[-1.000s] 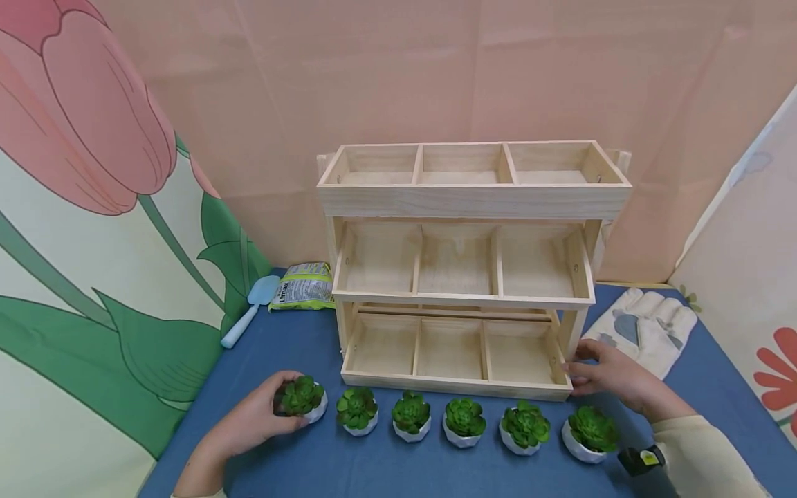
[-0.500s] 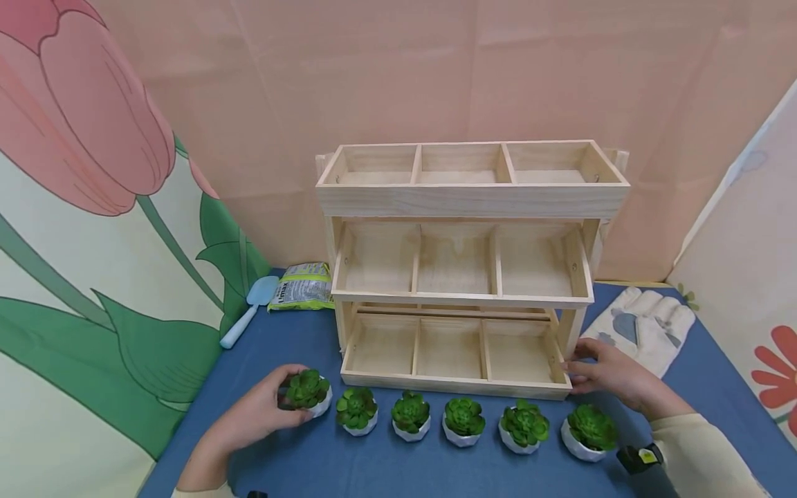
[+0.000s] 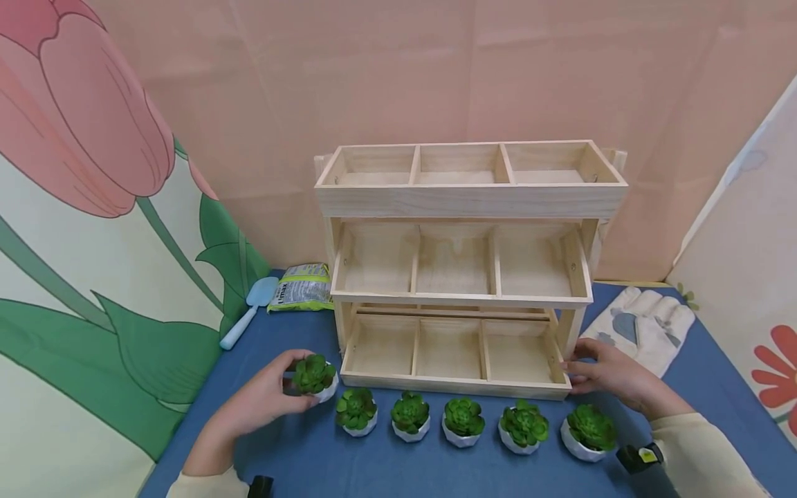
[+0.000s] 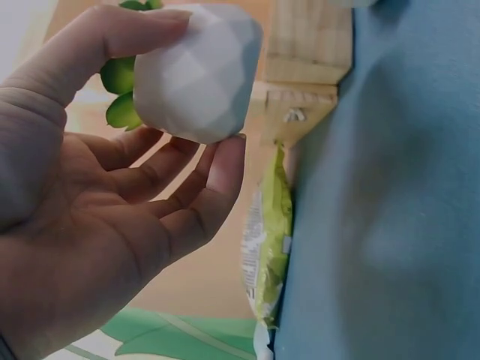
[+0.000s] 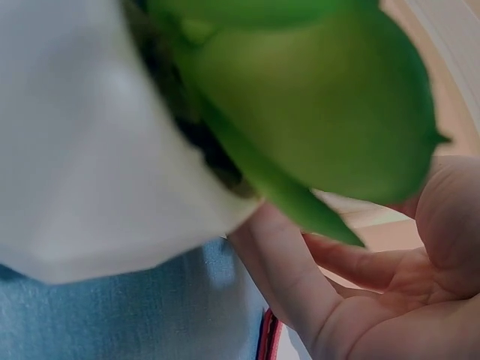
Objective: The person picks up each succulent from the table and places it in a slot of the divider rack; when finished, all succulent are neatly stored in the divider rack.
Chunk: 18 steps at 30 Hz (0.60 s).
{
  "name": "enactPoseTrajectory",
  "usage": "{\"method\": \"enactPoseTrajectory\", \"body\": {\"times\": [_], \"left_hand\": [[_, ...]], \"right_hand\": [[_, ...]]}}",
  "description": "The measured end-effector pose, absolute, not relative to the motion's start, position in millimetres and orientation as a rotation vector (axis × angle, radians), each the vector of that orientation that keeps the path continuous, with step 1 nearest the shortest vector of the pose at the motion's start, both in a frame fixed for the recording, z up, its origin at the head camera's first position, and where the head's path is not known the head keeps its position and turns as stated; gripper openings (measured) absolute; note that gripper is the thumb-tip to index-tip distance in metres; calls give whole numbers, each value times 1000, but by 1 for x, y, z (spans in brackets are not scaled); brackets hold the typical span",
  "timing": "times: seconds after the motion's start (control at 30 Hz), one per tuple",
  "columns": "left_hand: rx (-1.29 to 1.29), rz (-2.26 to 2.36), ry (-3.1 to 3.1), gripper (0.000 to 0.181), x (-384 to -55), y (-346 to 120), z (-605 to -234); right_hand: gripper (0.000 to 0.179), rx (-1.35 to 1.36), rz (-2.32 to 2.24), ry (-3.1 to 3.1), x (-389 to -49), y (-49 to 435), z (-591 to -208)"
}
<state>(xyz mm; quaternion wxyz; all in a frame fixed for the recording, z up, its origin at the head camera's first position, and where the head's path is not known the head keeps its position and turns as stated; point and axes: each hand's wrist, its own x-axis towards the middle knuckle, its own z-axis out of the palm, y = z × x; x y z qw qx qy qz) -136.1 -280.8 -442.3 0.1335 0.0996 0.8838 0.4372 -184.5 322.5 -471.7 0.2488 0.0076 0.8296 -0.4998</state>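
Between thumb and fingers, my left hand (image 3: 268, 394) holds a potted succulent (image 3: 314, 375), a green rosette in a white faceted pot (image 4: 199, 75). That pot is raised off the table at the row's left end. A row of several like plants stands to its right, from a near succulent (image 3: 356, 411) to the rightmost succulent (image 3: 590, 432). My right hand (image 3: 607, 373) grips the lower right end of a three-tier wooden shelf (image 3: 473, 203), fingertips at the bottom tray's side. In the right wrist view a blurred white pot (image 5: 90, 150) and its leaves partly hide the right hand.
The blue-covered table (image 3: 398, 477) carries a light blue trowel (image 3: 252, 311) and a green-and-white bag (image 3: 303, 287) left of the shelf. White patterned gloves (image 3: 650, 325) lie to its right, beyond the right hand. A pink backdrop (image 3: 398, 69) stands close behind.
My left hand has moved right and slightly away from me with the potted succulent, toward the shelf's lower left corner. The right hand and the row of plants have stayed put.
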Motion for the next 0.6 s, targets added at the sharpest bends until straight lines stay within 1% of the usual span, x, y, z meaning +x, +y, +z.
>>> {"method": "enactPoseTrajectory", "body": {"times": [0.6], "left_hand": [[425,1363,2478,73,-165,-250,-434]], "right_hand": [[74,14,-1377,2250,-184,324,-473]]}}
